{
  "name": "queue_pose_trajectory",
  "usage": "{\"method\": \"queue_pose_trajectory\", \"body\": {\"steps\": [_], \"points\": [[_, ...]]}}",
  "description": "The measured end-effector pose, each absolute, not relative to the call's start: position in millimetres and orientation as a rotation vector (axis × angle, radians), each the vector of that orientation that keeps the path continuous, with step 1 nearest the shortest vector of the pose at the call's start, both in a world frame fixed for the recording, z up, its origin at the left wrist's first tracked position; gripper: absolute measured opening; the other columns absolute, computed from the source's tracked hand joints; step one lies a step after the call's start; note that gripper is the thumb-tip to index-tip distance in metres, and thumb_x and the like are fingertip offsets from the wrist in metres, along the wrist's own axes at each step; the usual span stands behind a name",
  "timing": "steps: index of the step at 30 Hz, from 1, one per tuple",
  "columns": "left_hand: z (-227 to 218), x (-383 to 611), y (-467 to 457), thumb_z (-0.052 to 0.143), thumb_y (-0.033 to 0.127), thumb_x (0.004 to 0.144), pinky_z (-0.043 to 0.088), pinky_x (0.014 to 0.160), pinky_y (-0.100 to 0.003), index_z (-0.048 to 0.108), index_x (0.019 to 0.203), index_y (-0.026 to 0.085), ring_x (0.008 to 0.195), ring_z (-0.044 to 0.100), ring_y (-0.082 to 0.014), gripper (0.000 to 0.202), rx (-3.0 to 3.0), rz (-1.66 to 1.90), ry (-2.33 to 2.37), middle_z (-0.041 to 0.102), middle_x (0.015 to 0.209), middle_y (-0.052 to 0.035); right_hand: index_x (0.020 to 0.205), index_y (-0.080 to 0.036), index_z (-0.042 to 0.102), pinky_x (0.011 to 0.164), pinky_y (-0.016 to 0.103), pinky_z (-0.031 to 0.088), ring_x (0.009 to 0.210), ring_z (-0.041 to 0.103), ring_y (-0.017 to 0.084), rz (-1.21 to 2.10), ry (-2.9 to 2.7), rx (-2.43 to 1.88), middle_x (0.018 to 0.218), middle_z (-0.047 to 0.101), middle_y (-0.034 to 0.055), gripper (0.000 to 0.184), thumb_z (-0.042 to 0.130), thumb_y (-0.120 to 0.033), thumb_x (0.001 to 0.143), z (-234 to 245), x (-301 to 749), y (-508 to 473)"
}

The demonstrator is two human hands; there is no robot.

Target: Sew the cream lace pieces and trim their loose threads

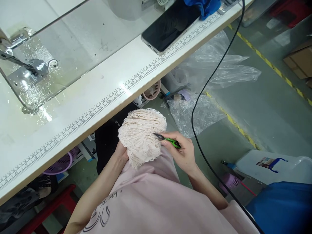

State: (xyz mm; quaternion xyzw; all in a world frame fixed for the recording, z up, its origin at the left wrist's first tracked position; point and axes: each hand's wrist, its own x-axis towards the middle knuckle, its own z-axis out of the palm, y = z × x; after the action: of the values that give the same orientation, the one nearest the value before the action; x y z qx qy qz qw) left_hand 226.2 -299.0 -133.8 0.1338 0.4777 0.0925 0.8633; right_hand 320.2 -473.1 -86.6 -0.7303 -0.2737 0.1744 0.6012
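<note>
**A:** From the head camera, what does the lace look like?

**B:** The lace bundle [142, 136] is a thick fan of cream-pink scalloped trim pieces, stacked edge on edge. It is held over the person's lap, just in front of the table [80, 94] edge.

**A:** And the hands around it?

**B:** The right hand [182, 152] sits just right of the bundle, its fingers [172, 134] closed around green-handled thread snips [169, 140]. The dark blade tip touches the bundle's right edge. The left hand [120, 154] is pressed to the bundle's lower left side. Its fingers are hidden beneath the lace, so I cannot tell whether they grip.

**A:** Any containers?

**B:** A pink basket [152, 91] sits under the table, and a purple basket [60, 162] is further left. What is in either is too hidden to tell. A white plastic jug [275, 165] lies on the floor at right, well apart from the clear plastic bags [202, 110].

**A:** And on the table?

**B:** A smartphone [170, 26] with a dark screen lies beside the printed ruler strip [109, 98]. The sewing machine's presser foot [34, 68] is at left.
</note>
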Motion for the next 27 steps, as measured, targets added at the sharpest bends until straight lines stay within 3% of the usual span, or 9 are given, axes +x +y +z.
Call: {"method": "queue_pose_trajectory", "body": {"steps": [7, 14, 27], "points": [[-134, 228, -297, 0.064, 0.031, 0.085, 0.057, 0.093, -0.040, 0.072, 0.108, 0.020, 0.105, 0.069, -0.0279, 0.026, 0.233, 0.244, 1.079, 0.074, 0.108, -0.0088, 0.104, -0.021, 0.069, 0.049, 0.020, 0.043, 0.055, 0.056, 0.009, 0.405, -0.663, -1.788, 0.080, 0.072, -0.0002, 0.017, 0.066, -0.031, 0.090, -86, 322, -487], [-134, 227, -296, 0.064, 0.038, 0.086, 0.057, 0.094, -0.041, 0.071, 0.110, 0.021, 0.108, 0.068, -0.0284, 0.030, 0.265, 0.231, 1.051, 0.074, 0.110, -0.0089, 0.108, -0.022, 0.066, 0.056, 0.019, 0.052, 0.062, 0.063, 0.010, 0.339, -0.767, -1.710, 0.085, 0.073, 0.0004, 0.018, 0.067, -0.026, 0.090, -91, 315, -477], [-138, 224, -295, 0.068, 0.044, 0.082, 0.055, 0.097, -0.044, 0.070, 0.112, 0.024, 0.114, 0.065, -0.0297, 0.036, 0.298, 0.177, 0.994, 0.073, 0.114, -0.0087, 0.110, -0.023, 0.063, 0.058, 0.021, 0.053, 0.062, 0.064, 0.010, 0.184, -0.848, -1.716, 0.085, 0.072, 0.0007, 0.019, 0.066, -0.026, 0.091, -99, 314, -467]]}}
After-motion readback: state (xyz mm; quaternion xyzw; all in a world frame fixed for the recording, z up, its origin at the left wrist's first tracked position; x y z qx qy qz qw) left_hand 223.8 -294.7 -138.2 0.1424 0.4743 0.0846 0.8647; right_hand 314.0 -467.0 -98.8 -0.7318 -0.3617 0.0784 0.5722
